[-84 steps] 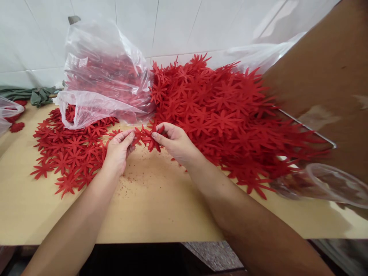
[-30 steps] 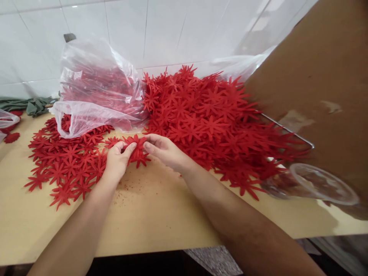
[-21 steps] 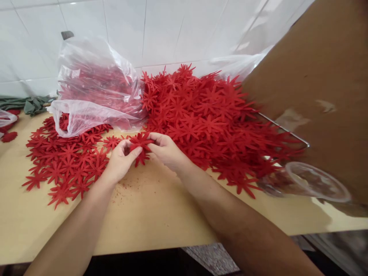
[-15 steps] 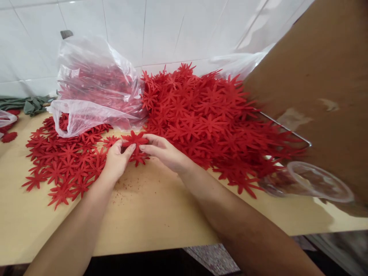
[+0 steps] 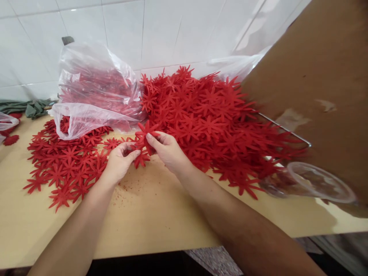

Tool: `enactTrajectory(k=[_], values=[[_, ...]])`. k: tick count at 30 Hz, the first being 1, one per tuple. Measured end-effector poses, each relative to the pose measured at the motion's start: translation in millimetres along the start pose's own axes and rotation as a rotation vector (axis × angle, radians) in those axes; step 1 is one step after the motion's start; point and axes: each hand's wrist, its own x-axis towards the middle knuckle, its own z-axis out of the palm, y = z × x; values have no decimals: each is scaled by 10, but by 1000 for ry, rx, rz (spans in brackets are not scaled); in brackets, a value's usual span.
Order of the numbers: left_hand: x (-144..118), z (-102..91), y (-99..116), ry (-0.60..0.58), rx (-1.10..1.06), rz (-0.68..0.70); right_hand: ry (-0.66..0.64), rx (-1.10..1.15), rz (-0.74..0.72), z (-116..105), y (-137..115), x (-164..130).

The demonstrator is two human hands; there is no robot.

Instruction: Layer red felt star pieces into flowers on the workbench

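Note:
My left hand [image 5: 120, 161] and my right hand [image 5: 166, 150] meet over the wooden table [image 5: 161, 214], both pinching a small stack of red flower-shaped cutouts [image 5: 143, 142]. One cutout stands lifted under my right thumb, the others sit lower against my left fingers. A large heap of the same red flower cutouts [image 5: 209, 122] lies just right of my hands. A flatter spread of cutouts [image 5: 66, 161] lies to the left of my left hand.
A clear plastic bag [image 5: 94, 92] with more red cutouts sits behind the left spread, against the white tiled wall. A brown cardboard sheet [image 5: 322, 88] leans at the right over a clear plastic cup [image 5: 313, 184]. Green cloth [image 5: 31, 107] lies far left.
The stack has been turned between my fingers, and my right hand has peeled one flower upward from it. The camera view has shifted slightly.

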Motion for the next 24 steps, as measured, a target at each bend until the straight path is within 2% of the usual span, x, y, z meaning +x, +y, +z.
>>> enactTrajectory(k=[5,10,13,16,20,24], values=[[34,-37,-2,124,9,-23,120,73,24,-52,-22,46],[51,-48,14,261,-1,-10,21,82,57,-10,-22,10],[44,-44,3,210,20,30,-4,67,12,36,-23,-22],[14,-44,8,147,-33,-1,-38,72,12,52,-5,-31],[-37,-29,42,73,-185,-56,-193,-14,22,49,32,-43],[-34,-4,36,104,-111,0,-358,-175,-8,42,27,-74]])
